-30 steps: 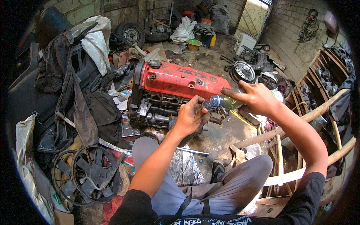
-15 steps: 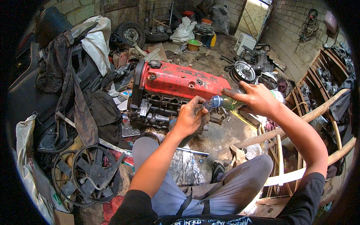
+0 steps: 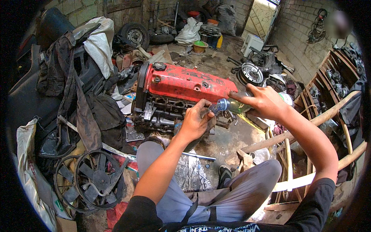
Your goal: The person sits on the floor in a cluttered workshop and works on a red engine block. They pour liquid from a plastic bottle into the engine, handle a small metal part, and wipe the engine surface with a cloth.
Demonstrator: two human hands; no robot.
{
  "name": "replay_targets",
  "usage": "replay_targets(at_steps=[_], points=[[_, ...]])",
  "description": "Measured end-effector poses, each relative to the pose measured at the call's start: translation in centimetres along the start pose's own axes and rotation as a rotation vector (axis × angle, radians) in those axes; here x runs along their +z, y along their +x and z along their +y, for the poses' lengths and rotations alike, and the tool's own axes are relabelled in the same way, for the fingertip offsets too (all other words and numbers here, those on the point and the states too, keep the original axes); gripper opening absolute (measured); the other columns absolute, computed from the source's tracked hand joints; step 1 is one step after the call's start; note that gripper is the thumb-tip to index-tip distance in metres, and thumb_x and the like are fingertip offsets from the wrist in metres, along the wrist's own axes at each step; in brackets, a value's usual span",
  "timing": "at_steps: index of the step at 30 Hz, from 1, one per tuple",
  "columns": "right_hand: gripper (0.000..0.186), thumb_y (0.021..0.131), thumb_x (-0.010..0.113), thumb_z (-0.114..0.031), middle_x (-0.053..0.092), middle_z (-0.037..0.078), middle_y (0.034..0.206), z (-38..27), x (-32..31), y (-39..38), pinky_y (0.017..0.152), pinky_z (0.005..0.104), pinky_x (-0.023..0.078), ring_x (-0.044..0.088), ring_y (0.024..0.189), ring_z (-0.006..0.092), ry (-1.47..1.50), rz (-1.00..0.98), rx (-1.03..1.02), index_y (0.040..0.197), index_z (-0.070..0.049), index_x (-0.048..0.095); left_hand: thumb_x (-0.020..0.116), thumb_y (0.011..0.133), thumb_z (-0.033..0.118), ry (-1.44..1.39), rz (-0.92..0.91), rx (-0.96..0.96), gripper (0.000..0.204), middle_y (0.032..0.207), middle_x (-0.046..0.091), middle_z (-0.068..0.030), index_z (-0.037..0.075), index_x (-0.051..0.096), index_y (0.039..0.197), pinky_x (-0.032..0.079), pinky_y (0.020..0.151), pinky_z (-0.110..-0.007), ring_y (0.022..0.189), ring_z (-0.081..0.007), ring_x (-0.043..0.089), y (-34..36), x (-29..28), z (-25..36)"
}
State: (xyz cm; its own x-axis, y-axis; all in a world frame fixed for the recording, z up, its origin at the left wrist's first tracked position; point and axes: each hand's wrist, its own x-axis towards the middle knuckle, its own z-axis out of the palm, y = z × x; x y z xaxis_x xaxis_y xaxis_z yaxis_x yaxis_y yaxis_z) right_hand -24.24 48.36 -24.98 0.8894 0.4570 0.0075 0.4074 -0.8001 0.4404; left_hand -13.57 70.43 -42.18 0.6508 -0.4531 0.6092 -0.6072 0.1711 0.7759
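Observation:
My right hand is closed around a clear plastic bottle with yellowish-green liquid inside. The bottle lies nearly on its side, its bluish neck toward the left. At that neck, my left hand is curled with thumb and forefinger brought together. Something small and clear shows at those fingertips, too unclear to name. Just beyond both hands stands an engine with a red valve cover and a black filler cap on top. The fingers of both hands look blackened.
To the left are a radiator fan assembly and dark clothes over car panels. A wooden rack with metal parts stands on the right. Farther back are a tyre, a wheel rim and a green-rimmed basin.

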Motion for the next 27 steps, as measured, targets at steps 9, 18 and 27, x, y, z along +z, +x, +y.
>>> replay_targets(at_steps=[9, 18, 27], points=[[0.084, 0.078, 0.081, -0.029, 0.059, 0.018, 0.113, 0.26, 0.36, -0.01, 0.068, 0.0447, 0.06, 0.072, 0.078, 0.0343, -0.002, 0.022, -0.025, 0.153, -0.036, 0.043, 0.069, 0.097, 0.047, -0.008, -0.007, -0.002, 0.052, 0.079, 0.07, -0.0205, -0.003, 0.057, 0.107, 0.053, 0.07, -0.039, 0.078, -0.0341, 0.074, -0.05, -0.08, 0.28], [0.085, 0.078, 0.081, -0.027, 0.058, 0.017, 0.107, -0.01, 0.02, 0.15, 0.068, 0.0453, 0.058, 0.071, 0.079, 0.0343, 0.014, 0.029, -0.016, 0.154, -0.036, 0.043, 0.069, 0.097, 0.022, 0.01, -0.001, 0.01, 0.029, 0.079, 0.071, -0.0196, -0.002, 0.057, 0.107, 0.053, 0.07, -0.038, 0.078, -0.0331, 0.075, 0.04, -0.07, 0.11], [0.093, 0.073, 0.084, -0.027, 0.058, 0.015, 0.104, 0.01, 0.11, 0.12, 0.067, 0.0452, 0.057, 0.07, 0.081, 0.0339, 0.009, 0.04, -0.022, 0.155, -0.036, 0.041, 0.065, 0.092, 0.004, 0.003, -0.001, 0.0, 0.019, 0.081, 0.072, -0.0184, -0.002, 0.056, 0.108, 0.054, 0.071, -0.036, 0.08, -0.0299, 0.076, 0.03, -0.08, 0.37]])
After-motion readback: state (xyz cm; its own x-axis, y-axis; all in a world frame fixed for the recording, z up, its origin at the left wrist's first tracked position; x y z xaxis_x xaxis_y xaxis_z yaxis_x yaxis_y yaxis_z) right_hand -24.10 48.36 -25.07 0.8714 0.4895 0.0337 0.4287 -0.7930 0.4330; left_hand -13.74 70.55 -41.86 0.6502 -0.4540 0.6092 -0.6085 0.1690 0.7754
